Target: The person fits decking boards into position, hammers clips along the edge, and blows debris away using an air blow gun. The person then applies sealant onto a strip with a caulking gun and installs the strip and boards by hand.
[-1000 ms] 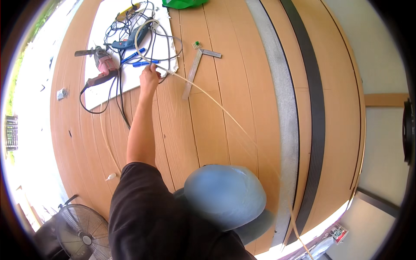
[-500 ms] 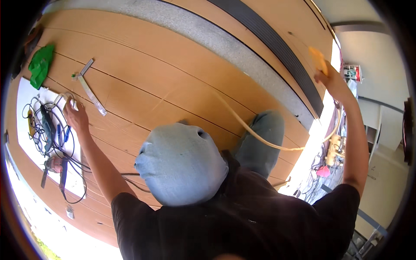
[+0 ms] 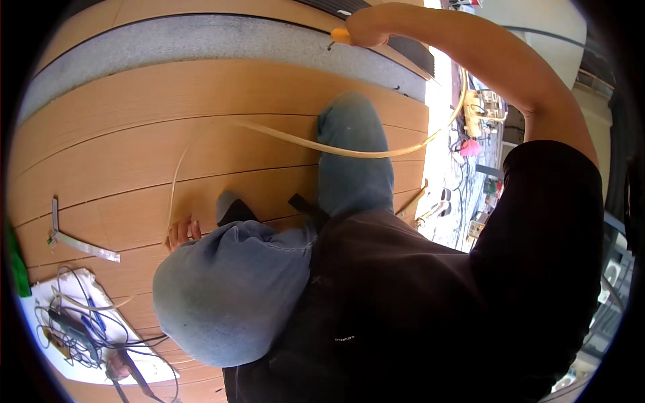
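Note:
My right hand [image 3: 368,28], at the far edge of the floor boards, is closed around a tool with an orange handle [image 3: 341,35]. A thin dark hooked tip sticks out of it; its exact kind is unclear. A cream hose [image 3: 336,149] curves from the right across my knee, then bends down toward my left hand [image 3: 183,232]. That hand is low beside my other knee, which hides its palm. Its fingers look bent at the hose. A metal L-shaped square [image 3: 86,247] lies on the boards to the left.
A white board [image 3: 80,359] at the lower left carries tangled cables and power tools. A green cloth or bag [image 3: 19,267] lies beside it. Beyond the boards runs a grey strip [image 3: 181,41]. At the right stand a cream machine [image 3: 476,113] and a pink item [image 3: 470,148].
My view has turned, so the white board sits lower left. My right hand has moved left with the orange tool. My left hand has left the cables and is now beside my knee.

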A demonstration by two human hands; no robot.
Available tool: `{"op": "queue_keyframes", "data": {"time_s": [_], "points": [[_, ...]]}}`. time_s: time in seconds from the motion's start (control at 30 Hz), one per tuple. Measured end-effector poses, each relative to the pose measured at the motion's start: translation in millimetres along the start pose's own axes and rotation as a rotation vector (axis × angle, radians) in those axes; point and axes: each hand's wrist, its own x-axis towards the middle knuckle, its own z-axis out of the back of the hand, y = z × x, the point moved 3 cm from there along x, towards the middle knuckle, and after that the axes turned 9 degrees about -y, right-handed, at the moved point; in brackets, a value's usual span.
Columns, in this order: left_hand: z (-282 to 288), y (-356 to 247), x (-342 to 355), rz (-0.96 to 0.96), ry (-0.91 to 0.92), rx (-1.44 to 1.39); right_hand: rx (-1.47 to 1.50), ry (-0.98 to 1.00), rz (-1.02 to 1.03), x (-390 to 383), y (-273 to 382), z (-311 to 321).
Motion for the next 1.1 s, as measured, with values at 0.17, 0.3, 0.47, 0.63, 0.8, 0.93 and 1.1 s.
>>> {"op": "queue_keyframes", "data": {"time_s": [0.17,0.3,0.47,0.63,0.8,0.93,1.1], "points": [[19.9,-26.7,44.3,-0.056,-0.314,-0.088,0.314,-0.046,-0.418,-32.6,-122.4,-171.9],[48.7,-50.7,92.5,0.102,-0.354,-0.633,0.347,0.112,-0.607,-64.6,-148.7,-243.5],[42.0,-74.6,126.3,0.365,-0.036,-1.632,0.485,0.101,-0.802,-102.7,-139.9,-311.4],[8.3,-57.6,117.7,0.718,-0.031,-1.891,0.908,-0.172,-0.789,-76.1,-85.2,-342.7],[-0.9,-38.8,113.9,0.715,0.041,-1.750,1.059,-0.467,-0.377,-66.7,-11.1,-220.7],[26.4,-41.9,129.1,0.764,0.016,-1.550,0.900,-0.570,-0.547,-20.7,-37.6,-262.9],[128.8,-112.1,203.6,0.319,-0.214,-1.001,1.025,-0.256,-1.134,-41.3,-106.4,-449.3]]}}
